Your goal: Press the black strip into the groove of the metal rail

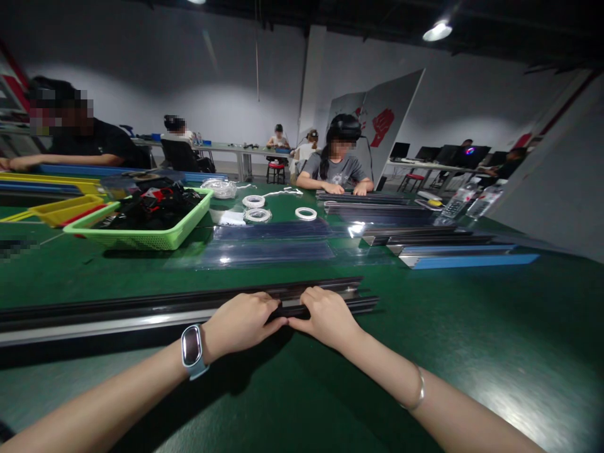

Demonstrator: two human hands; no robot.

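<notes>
A long dark metal profile with a channel shape lies across the green table in front of me, running from the left edge to a little right of centre. Near its right end, my left hand is closed over the near rim, thumb in front and fingers over the top. Right beside it, my right hand grips the same rim, with the two thumb tips almost meeting. The fingertips of both hands are partly hidden inside the channel. Whether they also hold something small there, I cannot tell.
Clear plastic strips lie beyond the profile. A green basket of black parts stands left, near white tape rolls. More profiles and water bottles are at right. A co-worker sits opposite, another person at left.
</notes>
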